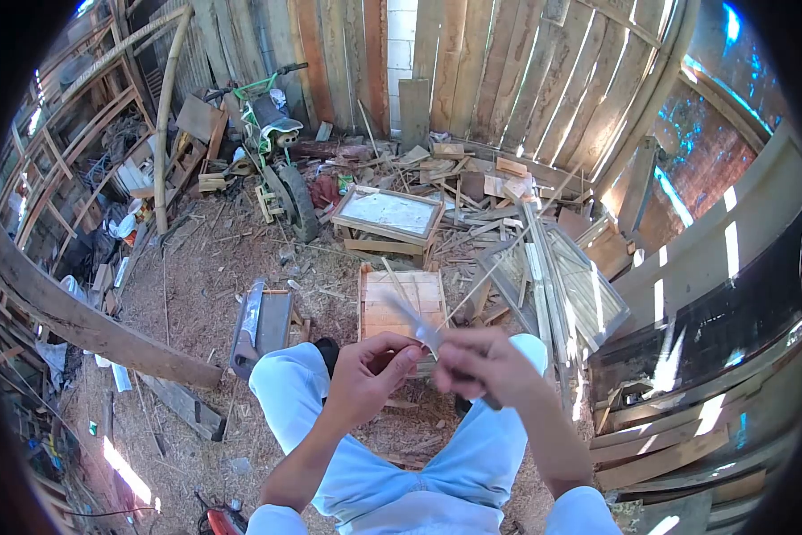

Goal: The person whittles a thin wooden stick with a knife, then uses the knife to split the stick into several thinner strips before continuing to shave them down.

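Above my lap, my left hand [372,378] is closed in a pinch, thumb against forefinger, on something thin and pale that I cannot make out. My right hand [492,366], smeared by motion, wraps around a knife whose blurred blade [405,312] points up and away from me. The two hands nearly meet at the blade's base. Just beyond them a thin wooden stick [486,285] slants up to the right; whether a hand touches it is unclear. Behind the blade stands a low wooden box [401,283] with a slatted top.
On my left, a handsaw [250,323] lies on a dark framed panel [274,321]. Ahead are a white-topped wooden frame [388,212], wood scraps [459,169] and a small green bike [276,147]. Framed screens and long strips [544,276] lean at right. A wooden beam [98,325] crosses the left.
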`<act>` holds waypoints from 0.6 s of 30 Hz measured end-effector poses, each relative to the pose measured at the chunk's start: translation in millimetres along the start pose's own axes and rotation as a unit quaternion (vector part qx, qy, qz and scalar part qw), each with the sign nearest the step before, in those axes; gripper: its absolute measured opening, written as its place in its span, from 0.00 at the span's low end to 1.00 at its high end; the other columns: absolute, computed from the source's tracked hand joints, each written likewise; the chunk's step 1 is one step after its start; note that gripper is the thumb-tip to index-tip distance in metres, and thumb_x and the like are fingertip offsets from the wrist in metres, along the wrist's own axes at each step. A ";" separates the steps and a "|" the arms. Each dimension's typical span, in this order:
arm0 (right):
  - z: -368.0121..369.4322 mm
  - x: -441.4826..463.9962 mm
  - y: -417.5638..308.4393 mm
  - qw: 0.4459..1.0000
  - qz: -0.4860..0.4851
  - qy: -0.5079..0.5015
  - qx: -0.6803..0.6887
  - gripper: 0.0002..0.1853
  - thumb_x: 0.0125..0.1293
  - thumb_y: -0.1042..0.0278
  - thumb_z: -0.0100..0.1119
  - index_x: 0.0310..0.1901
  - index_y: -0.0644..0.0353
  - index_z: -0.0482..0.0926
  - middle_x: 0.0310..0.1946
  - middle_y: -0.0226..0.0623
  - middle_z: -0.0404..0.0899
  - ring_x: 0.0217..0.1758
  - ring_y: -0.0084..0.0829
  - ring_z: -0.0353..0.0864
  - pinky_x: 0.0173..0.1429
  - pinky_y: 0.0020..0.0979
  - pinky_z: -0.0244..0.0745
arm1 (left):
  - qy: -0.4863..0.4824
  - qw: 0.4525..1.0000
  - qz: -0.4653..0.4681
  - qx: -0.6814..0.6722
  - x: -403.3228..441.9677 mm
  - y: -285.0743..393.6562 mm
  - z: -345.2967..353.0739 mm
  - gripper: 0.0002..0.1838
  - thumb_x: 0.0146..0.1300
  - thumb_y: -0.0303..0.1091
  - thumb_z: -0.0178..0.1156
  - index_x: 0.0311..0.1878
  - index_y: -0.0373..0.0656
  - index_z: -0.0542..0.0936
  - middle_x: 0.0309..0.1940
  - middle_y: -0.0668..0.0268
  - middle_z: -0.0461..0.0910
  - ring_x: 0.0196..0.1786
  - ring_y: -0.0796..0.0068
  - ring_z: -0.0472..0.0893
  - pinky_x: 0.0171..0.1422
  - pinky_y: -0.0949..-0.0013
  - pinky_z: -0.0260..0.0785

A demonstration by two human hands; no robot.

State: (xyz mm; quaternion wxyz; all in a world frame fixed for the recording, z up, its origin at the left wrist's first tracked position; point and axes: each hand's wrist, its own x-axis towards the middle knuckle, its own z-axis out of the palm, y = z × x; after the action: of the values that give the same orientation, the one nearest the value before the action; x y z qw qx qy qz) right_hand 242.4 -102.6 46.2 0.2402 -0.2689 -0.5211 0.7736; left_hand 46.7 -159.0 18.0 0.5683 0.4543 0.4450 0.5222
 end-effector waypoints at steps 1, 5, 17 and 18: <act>-0.9 -0.5 2.9 0.999 0.012 -0.002 0.033 0.19 0.71 0.65 0.51 0.61 0.62 0.71 0.25 0.31 0.76 0.16 0.13 0.60 0.19 0.16 0.53 | 0.007 1.000 -0.002 0.013 -0.8 3.4 0.9 0.09 0.67 0.31 0.59 0.45 0.35 0.80 0.30 0.70 0.81 0.29 0.89 0.74 0.30 0.81 0.64; -16.7 -9.7 -17.9 0.991 -0.037 0.072 0.104 0.22 0.71 0.64 0.51 0.64 0.60 0.69 0.24 0.29 0.73 0.16 0.12 0.59 0.18 0.14 0.52 | -0.026 1.000 0.004 -0.002 -4.3 2.3 -5.7 0.09 0.67 0.32 0.59 0.43 0.36 0.81 0.25 0.71 0.78 0.25 0.89 0.71 0.26 0.82 0.60; -16.2 -19.9 -27.1 0.994 -0.025 0.065 0.089 0.22 0.71 0.65 0.51 0.63 0.65 0.68 0.21 0.32 0.70 0.15 0.13 0.58 0.18 0.16 0.51 | -0.063 0.992 -0.083 -0.067 -6.4 10.0 -12.1 0.10 0.65 0.36 0.61 0.37 0.36 0.80 0.19 0.73 0.71 0.17 0.90 0.62 0.18 0.83 0.46; -18.9 -21.9 -31.6 0.990 -0.043 0.076 0.114 0.22 0.71 0.64 0.51 0.63 0.65 0.68 0.22 0.32 0.71 0.16 0.13 0.58 0.18 0.16 0.51 | -0.064 0.992 -0.083 -0.067 -6.2 9.2 -15.2 0.10 0.65 0.36 0.61 0.37 0.36 0.80 0.19 0.73 0.71 0.17 0.90 0.62 0.18 0.83 0.46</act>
State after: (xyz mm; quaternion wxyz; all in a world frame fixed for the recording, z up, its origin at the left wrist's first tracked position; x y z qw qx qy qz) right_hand 274.1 -93.3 73.4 0.3412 -0.2755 -0.4202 0.7944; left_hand 29.7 -164.0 24.3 0.6659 0.4096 0.4077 0.4718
